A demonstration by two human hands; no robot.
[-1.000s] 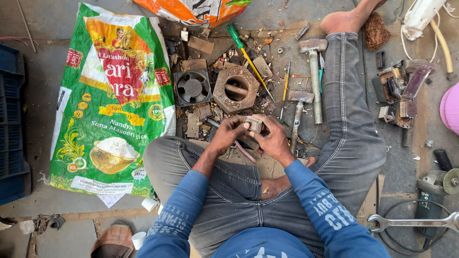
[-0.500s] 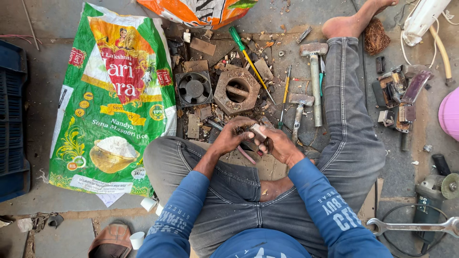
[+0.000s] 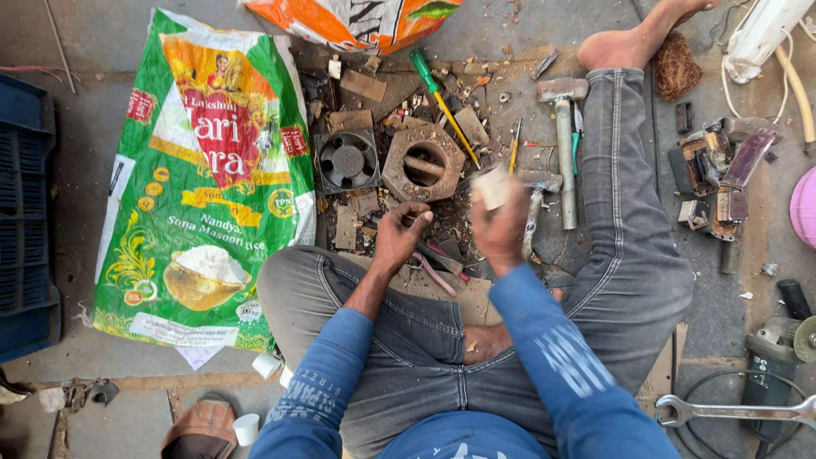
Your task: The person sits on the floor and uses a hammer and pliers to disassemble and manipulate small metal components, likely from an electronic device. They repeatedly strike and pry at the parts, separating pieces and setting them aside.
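Green-orange printed sack (image 3: 204,170) — blue sleeves (image 3: 544,340), grey jeans (image 3: 629,255)

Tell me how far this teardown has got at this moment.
Done: loose scrap bits litter the floor around the hexagonal rusty metal housing and square black fan. In hand: the right hand lifts a small pale blurred part; the left hand rests among scraps. Left: the housing looks unopened.
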